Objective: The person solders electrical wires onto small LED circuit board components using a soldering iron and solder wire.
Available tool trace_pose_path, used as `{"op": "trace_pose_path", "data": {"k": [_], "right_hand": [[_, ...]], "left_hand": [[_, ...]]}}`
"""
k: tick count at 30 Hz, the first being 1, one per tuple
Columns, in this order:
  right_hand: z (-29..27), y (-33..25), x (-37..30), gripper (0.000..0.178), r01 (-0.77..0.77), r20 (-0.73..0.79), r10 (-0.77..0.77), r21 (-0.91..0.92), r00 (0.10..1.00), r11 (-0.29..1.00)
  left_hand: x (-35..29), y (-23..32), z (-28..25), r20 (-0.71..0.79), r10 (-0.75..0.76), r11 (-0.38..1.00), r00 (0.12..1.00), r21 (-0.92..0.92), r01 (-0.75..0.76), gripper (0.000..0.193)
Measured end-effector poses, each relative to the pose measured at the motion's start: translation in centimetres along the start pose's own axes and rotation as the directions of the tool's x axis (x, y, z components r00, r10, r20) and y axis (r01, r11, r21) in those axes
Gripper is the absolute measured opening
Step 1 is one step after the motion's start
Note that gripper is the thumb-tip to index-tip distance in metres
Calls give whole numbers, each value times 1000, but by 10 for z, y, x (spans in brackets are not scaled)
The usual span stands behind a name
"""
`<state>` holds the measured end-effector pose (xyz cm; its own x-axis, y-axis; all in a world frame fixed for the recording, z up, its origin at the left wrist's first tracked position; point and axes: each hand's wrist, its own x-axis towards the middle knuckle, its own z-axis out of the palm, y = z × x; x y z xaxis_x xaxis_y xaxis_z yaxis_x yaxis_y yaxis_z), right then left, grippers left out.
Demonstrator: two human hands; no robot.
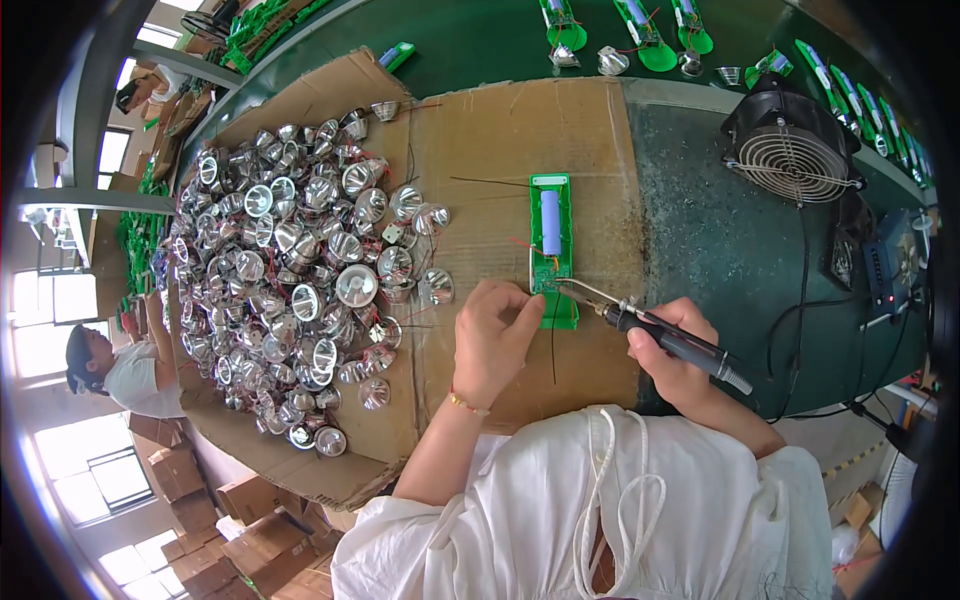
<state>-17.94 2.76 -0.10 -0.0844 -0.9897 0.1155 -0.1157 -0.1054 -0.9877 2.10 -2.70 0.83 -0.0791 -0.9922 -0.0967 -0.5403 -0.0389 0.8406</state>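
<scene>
A green plastic housing (pixel 565 215) lies on cardboard in front of me, holding a purple cylindrical battery (pixel 551 222). Below the battery is a small green circuit board (pixel 546 279) with thin red and black wires about it. My left hand (pixel 496 332) is at the board's left edge, thumb and forefinger pinched together; what is between them is too small to make out. In my right hand (pixel 680 350) is a soldering iron (pixel 685 343) with a dark handle, gripped like a pen. Its thin metal tip points left, at or just above the board.
Many silver reflector cups (pixel 300 260) are heaped on cardboard (pixel 440 130) at left. A black fan (pixel 790 150) with a wire grille and a blue power unit (pixel 890 265) stand at right, cables trailing. More green housings (pixel 640 30) line the far side. Another person (pixel 140 370) sits far left.
</scene>
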Motion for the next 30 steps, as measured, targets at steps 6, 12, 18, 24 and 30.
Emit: {"op": "trace_pose_path", "data": {"k": [6,12,18,24,30], "right_hand": [[7,4,3,18,-36,-30,38,64,999,997],[8,6,3,15,-118,-52,127,155,990,981],[2,-1,1,15,-112,-89,130,181,988,977],[-3,1,-5,17,-134,-47,141,117,989,984],[-3,-1,-6,18,-97,-41,101,85,994,992]], "left_hand": [[3,0,-1,11,-19,1000,1000,13,19,17],[5,-1,-2,22,-45,999,999,3,45,17],[5,-1,-2,32,-93,995,995,-20,94,17],[5,4,-4,73,-159,985,985,-50,163,15],[4,0,3,2,46,998,999,41,-46,12]]}}
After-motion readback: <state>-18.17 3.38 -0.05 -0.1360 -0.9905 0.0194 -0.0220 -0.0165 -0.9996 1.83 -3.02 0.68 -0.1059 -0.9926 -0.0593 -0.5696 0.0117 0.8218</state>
